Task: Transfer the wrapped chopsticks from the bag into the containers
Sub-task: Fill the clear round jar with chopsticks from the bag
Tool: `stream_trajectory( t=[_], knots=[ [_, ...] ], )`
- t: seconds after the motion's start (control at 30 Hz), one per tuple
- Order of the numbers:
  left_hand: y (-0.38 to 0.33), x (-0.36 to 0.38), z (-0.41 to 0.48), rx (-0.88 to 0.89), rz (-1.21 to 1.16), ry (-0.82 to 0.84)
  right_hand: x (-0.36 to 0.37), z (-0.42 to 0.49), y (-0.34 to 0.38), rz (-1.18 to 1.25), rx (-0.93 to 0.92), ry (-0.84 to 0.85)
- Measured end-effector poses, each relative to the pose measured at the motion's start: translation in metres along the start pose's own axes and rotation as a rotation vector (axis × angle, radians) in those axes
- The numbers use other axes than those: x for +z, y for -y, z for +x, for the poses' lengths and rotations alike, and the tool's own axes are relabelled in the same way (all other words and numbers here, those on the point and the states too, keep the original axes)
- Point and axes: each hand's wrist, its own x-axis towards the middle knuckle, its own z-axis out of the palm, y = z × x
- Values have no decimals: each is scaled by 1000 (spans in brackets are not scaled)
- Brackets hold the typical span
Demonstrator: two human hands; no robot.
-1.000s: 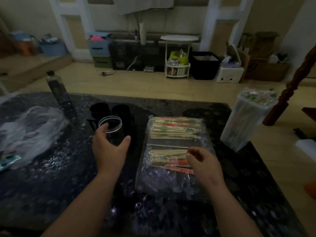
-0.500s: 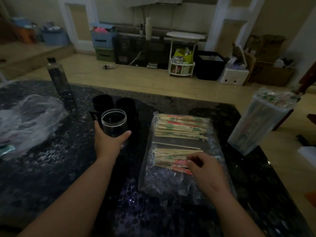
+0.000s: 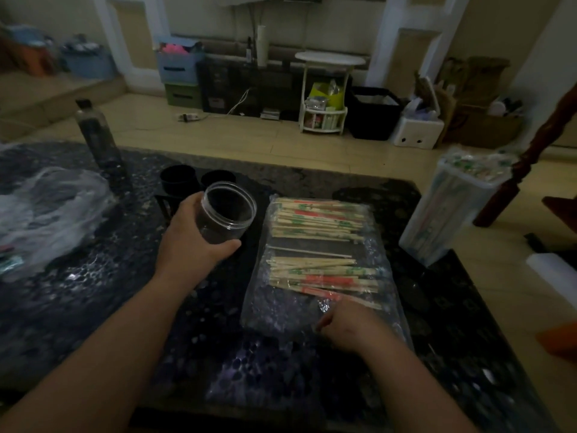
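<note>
At far left of the frame, crumpled clear plastic point(image 3: 46, 207) lies on the dark speckled table point(image 3: 93, 307). Just right of it, upper left, a dark bottle point(image 3: 100, 142) with a black cap stands upright. Two black cups point(image 3: 196, 181) sit side by side behind the jar, near the table's far edge.

Centre-left: left hand point(image 3: 190, 242) holds a clear plastic jar point(image 3: 226, 212), fingers wrapped round its lower body, thumb across the near side. Jar is tilted, mouth open toward the camera and to the right, looks empty. Cannot tell if its base touches the table.

Centre: clear bag point(image 3: 315, 276) lies flat on the table, just right of the jar. Wrapped chopsticks point(image 3: 318, 220) are inside it in two bundles, one at the far end, another bundle point(image 3: 321, 276) nearer, with a gap between them; red and green print on the wrappers. One thin stick lies alone in the gap.

Lower centre-right: right hand point(image 3: 346, 326) rests on the near end of the bag, just below the near bundle, fingers curled down and closed onto the plastic; whether they pinch a chopstick or only the bag cannot be told, fingertips are hidden.

Right edge: tall clear container point(image 3: 449, 214) stands at the table's right side, leaning a bit, already stuffed with wrapped chopsticks, well apart from the bag.
</note>
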Motion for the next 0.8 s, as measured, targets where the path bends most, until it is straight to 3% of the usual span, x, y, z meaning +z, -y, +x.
stream_trajectory(
  t=[0.17, 0.57, 0.63, 0.8],
  knots=[
    [-21, -7, -19, 23, 84, 81, 9, -5, 1, 43, -17, 32],
    [-23, 1, -39, -11, -31, 100, 20, -3, 3, -47, 196, -183],
    [-25, 5, -34, 19, 3, 93, 19, 1, 8, 63, 198, -172],
    [-18, 13, -22, 101, 180, 94, 21, 17, 22, 545, 3, -236]
  ],
)
